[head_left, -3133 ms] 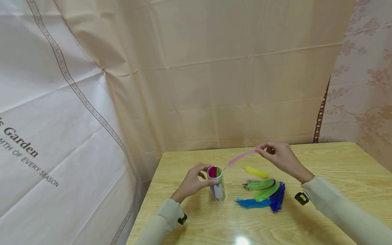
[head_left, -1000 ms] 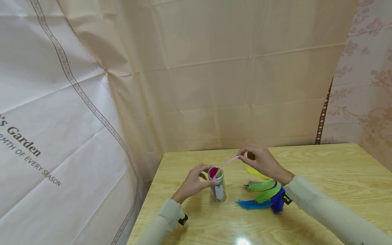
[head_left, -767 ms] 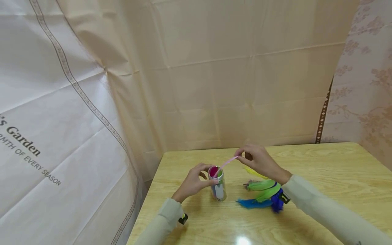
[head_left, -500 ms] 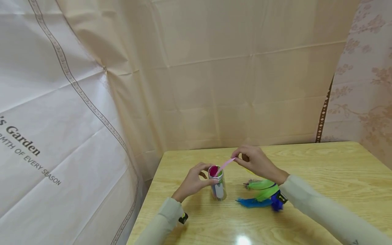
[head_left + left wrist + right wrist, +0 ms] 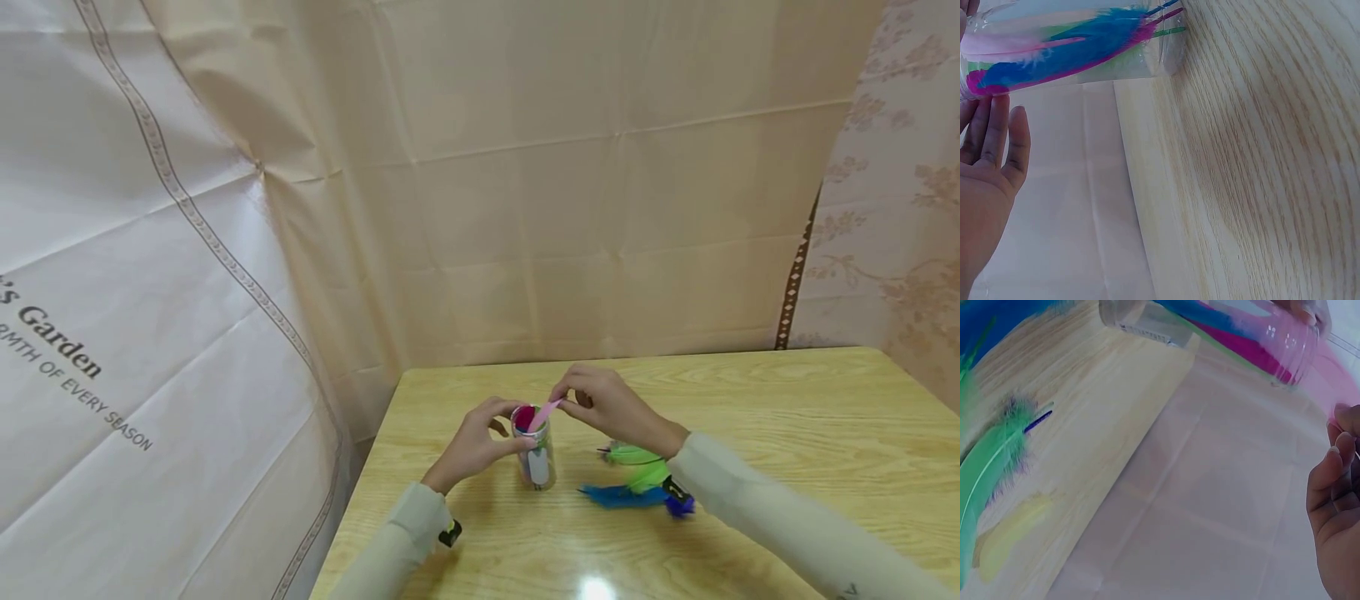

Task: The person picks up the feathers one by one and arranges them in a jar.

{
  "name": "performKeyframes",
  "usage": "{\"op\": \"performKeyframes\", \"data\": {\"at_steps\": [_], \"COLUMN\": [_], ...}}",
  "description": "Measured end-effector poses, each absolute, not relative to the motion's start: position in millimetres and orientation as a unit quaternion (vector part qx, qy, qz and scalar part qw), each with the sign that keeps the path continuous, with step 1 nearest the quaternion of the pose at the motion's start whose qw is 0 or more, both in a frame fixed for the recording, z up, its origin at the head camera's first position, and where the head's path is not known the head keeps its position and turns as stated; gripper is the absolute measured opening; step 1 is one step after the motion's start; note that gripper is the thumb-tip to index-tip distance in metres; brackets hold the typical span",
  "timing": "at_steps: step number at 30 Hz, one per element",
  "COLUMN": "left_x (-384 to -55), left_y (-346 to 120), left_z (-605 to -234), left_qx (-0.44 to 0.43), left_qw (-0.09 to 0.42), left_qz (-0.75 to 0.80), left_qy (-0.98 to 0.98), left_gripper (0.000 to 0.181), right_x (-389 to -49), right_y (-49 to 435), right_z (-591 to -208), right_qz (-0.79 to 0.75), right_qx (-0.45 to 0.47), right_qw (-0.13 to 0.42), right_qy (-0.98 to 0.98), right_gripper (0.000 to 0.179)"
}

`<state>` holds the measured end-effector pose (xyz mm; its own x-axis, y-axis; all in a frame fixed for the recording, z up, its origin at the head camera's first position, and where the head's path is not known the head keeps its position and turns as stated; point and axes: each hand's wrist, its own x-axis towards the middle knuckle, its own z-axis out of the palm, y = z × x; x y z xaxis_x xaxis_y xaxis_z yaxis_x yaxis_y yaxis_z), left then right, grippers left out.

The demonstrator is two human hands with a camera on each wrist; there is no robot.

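Observation:
A clear jar [image 5: 540,477] stands upright on the wooden table, and my left hand [image 5: 474,442] grips it near the rim between thumb and fingers. Blue [image 5: 1085,47], magenta and green feathers stand inside, their quills down at the jar's bottom. With thumb and fingertips, my right hand [image 5: 611,407] pinches a pink feather [image 5: 542,416] by its upper end. The lower part of that feather is inside the jar's mouth, as the left wrist view shows through the wall.
Right of the jar lie loose feathers: green [image 5: 647,477], blue [image 5: 622,497] and dark blue-violet [image 5: 679,505], partly covered by my right sleeve. A yellow feather [image 5: 1013,534] shows in the right wrist view. Beige cloth [image 5: 510,208] hangs behind the table [image 5: 465,550].
My right hand has moved left and down, bringing the pink feather from beside the jar's rim into its mouth. The left hand has kept its grip on the jar.

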<state>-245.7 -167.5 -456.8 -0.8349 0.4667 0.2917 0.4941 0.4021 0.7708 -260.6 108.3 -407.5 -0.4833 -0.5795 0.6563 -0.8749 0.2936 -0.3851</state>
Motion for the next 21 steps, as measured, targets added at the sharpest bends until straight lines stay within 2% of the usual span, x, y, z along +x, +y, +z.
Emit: {"op": "performKeyframes", "data": {"at_steps": [21], "left_x": [-248.0], "left_y": [-167.4], "left_z": [-458.2], "left_qx": [-0.290], "left_qw": [0.019], "left_qz": [-0.463], "left_qy": [-0.837], "left_gripper": [0.044], "right_x": [-261.5], "right_y": [86.4], "right_z": [-418.1], "right_qz": [0.353], "right_qx": [0.470], "right_qw": [0.151], "right_qy": [-0.795], "right_gripper": [0.012]}}
